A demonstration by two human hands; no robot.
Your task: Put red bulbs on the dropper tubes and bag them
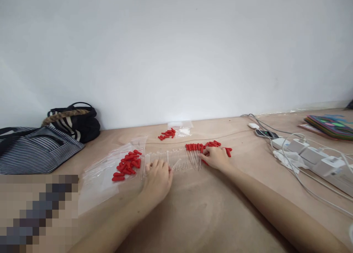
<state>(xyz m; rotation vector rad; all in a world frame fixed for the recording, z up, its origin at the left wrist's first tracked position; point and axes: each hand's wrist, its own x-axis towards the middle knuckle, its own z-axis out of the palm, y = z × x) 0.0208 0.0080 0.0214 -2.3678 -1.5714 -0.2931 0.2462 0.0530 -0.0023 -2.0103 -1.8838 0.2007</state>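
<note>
Resting on a row of clear tubes (176, 160), the left hand (157, 179) curls over its left end, one tube (175, 163) angled up at its fingertips. At three o'clock from it, the right hand (216, 157) pinches among capped tubes (194, 154). Red caps lie in three heaps: on a bag (102, 176) at nine o'clock (127, 165), at twelve (167, 134), beside the right hand (217, 145). Tubes are too many to count.

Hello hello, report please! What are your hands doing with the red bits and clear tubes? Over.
Left hand resting on bare glass tubes. Right hand touching red-capped droppers. Loose red caps on plastic bag beside left hand. Over.
</note>
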